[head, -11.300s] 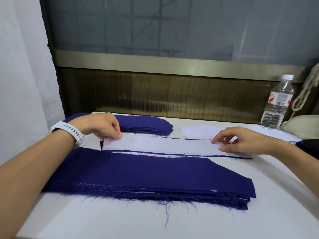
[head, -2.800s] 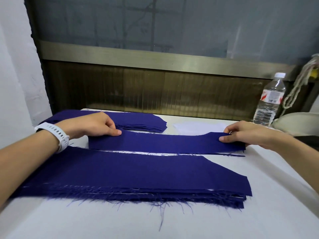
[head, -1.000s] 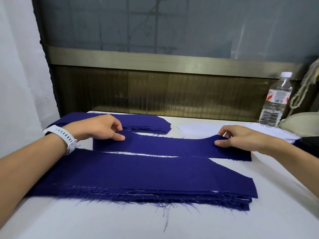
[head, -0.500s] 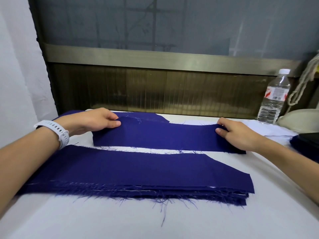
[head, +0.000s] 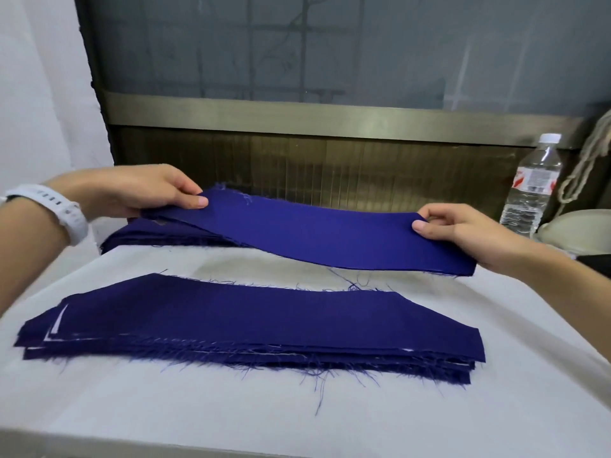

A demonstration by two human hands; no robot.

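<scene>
Strip point(head: 314, 236) of blue cloth is held above the worktop point(head: 198, 418), stretched between both hands. The left hand point(head: 132, 193) pinches its left end, thumb on top and fingers point(head: 185, 190) curled; the right hand point(head: 463, 233) pinches the right end likewise. The strip's left part passes just over the far stack point(head: 155, 233). The near stack point(head: 251, 325) lies apart in front. A bottle point(head: 532, 186) stands far right.

The strip point(head: 314, 233) you're holding is matt woven navy cloth with a smooth face. The stack point(head: 258, 325) in front of you has fuzzy, frayed edges. Your table cover point(head: 198, 418) looks like plain matt white fabric. The bottle point(head: 532, 190) is clear glossy plastic, and the rail point(head: 297, 117) is brushed brassy metal.
</scene>
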